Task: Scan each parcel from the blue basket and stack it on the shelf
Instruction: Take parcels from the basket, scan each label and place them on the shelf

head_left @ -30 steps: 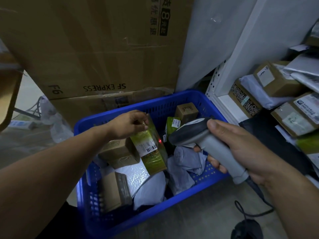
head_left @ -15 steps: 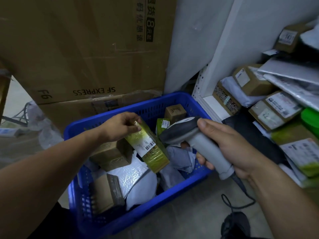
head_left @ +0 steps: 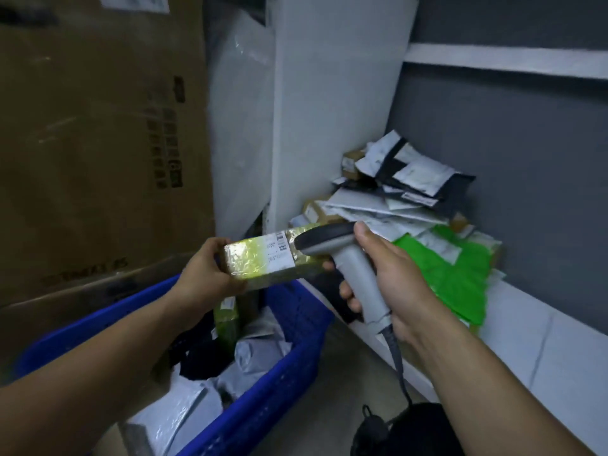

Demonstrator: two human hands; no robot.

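Gripping one end of a yellow-green parcel (head_left: 256,263): left hand (head_left: 204,278), fingers curled, above the blue basket (head_left: 283,366) beside the shelf (head_left: 526,350); right hand (head_left: 394,284), fingers wrapped round scanner (head_left: 345,258) handle, head at the parcel's label (head_left: 279,251).

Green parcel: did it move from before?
Yes. The green parcel, held by the left hand, has come up out of the blue basket toward the shelf.

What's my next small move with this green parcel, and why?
Probably carry the parcel right onto the shelf, if the scan took: the left hand holds it above the basket, and the right hand's scanner is at its label.
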